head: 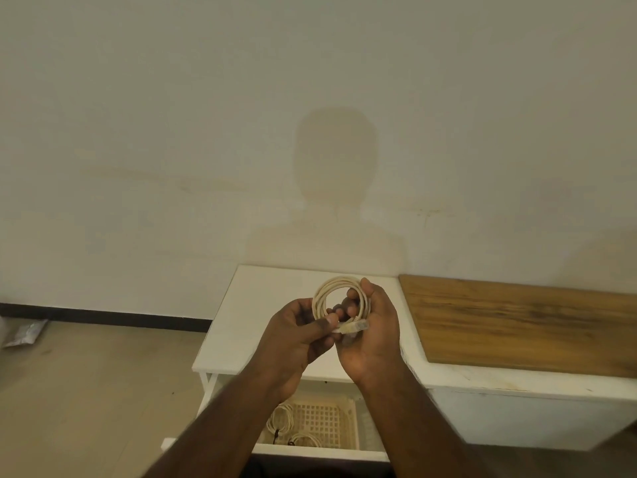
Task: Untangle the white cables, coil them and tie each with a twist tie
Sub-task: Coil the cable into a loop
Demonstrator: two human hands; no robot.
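Observation:
A white cable [322, 291] is wound into a round coil and held upright above the small white table [241, 315]. My right hand [370, 334] grips the coil's right side, fingers curled through the loop. With thumb and fingers, my left hand [296, 334] pinches the cable's end just behind its clear plug [355, 327]. No twist tie is visible on this coil.
Under the table, a cream lattice basket [331, 420] on the lower shelf holds two coiled white cables [281, 417]. A wooden board [524, 322] lies on a white box to the right. The wall stands right behind; a grey packet [26, 334] lies on the floor at left.

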